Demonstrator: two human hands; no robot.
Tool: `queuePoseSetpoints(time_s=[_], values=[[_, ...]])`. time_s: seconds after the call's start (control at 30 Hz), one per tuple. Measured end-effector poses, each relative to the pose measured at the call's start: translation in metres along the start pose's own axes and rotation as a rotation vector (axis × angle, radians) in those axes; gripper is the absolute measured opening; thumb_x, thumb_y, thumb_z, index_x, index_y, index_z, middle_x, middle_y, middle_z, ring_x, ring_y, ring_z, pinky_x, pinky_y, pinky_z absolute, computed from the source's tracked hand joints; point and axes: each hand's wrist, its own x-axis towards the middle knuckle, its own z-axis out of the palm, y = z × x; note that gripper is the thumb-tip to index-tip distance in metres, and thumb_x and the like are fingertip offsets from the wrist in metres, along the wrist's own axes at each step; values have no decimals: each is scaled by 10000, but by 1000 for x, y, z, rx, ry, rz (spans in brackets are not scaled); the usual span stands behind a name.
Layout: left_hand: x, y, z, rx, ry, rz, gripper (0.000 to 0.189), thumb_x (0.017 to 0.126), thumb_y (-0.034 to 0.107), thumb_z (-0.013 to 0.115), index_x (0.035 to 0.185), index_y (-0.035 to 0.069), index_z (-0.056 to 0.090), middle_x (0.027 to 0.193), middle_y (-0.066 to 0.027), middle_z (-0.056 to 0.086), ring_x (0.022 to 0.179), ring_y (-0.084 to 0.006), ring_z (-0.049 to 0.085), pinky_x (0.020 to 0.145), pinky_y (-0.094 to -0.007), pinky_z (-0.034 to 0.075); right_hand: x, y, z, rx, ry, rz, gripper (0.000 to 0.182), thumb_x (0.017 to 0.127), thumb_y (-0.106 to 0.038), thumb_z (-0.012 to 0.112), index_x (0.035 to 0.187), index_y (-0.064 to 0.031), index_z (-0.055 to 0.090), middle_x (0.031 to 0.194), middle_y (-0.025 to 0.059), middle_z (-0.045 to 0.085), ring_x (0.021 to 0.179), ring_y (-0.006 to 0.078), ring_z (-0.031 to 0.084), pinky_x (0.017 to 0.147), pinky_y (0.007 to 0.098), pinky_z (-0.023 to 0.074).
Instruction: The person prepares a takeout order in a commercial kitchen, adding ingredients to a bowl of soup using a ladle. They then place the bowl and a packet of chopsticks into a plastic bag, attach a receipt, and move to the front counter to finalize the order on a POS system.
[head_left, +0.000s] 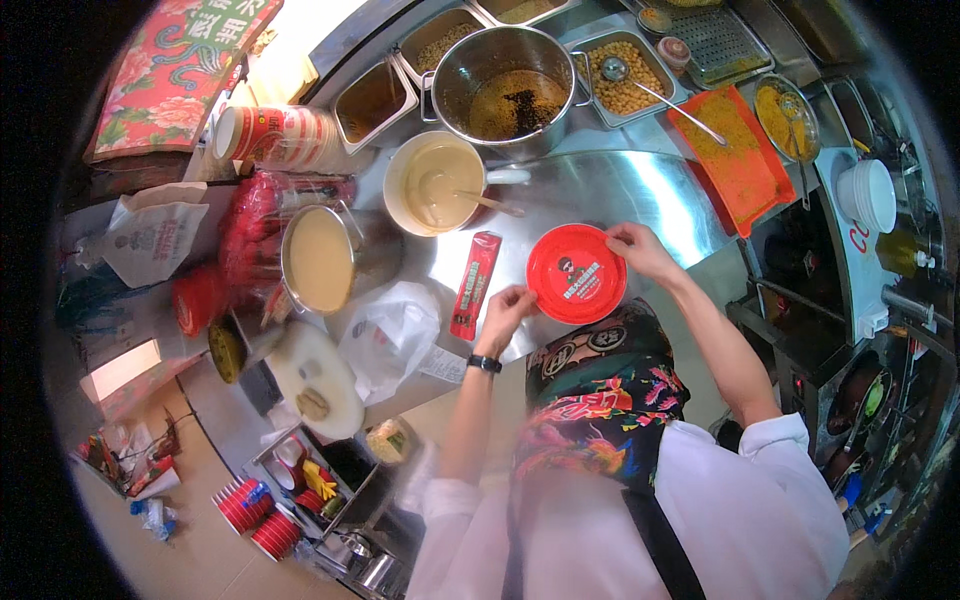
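A red round lid with printed writing (576, 274) lies at the near edge of the steel counter, on what may be a bowl hidden beneath it. My left hand (508, 319) pinches the lid's left rim, a black watch on its wrist. At the upper right rim, the fingers of my right hand (634, 247) hold the lid. A long red printed packet (476, 285) lies just left of the lid. Beside it on the left is a white translucent plastic bag (394, 337).
Behind are a white pot of pale sauce (435, 187) with a ladle, a large steel pot of broth (500, 94) and a tray of chickpeas (622, 75). An orange tray (731, 150) stands right; a steel pot of creamy liquid (321, 259) and stacked paper cups (277, 135) stand left.
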Motion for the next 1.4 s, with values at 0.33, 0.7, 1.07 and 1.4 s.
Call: queuePoseSetpoints(time_s=[0.33, 0.7, 1.07, 1.4], values=[[46, 35, 2, 190, 34, 68, 187, 897, 158, 640, 914, -27, 659, 833, -40, 659, 744, -94, 582, 689, -242, 476, 54, -19, 10, -291, -172, 32, 192, 861, -145, 624, 914, 37, 656, 781, 80, 663, 722, 125, 599, 649, 286, 480], [97, 68, 24, 326, -126, 108, 190, 874, 125, 657, 940, -52, 676, 855, -65, 682, 756, -98, 600, 687, -232, 487, 80, -35, 42, -427, -267, -135, 196, 786, -192, 651, 830, -7, 696, 803, 175, 683, 760, 266, 658, 699, 363, 506], [47, 46, -3, 642, -106, 306, 286, 951, 244, 538, 915, -37, 580, 731, -71, 601, 688, -131, 540, 634, -297, 444, 45, -27, -10, -445, -276, 8, 232, 824, -215, 657, 875, 12, 661, 751, 130, 666, 702, 189, 612, 644, 349, 480], [3, -14, -1, 550, 63, 283, 304, 947, 283, 534, 901, -16, 575, 726, -164, 612, 646, -215, 574, 614, -345, 457, -28, -24, -9, -216, -154, 188, 244, 909, -182, 584, 907, 61, 610, 767, 131, 645, 653, 181, 642, 584, 310, 508]])
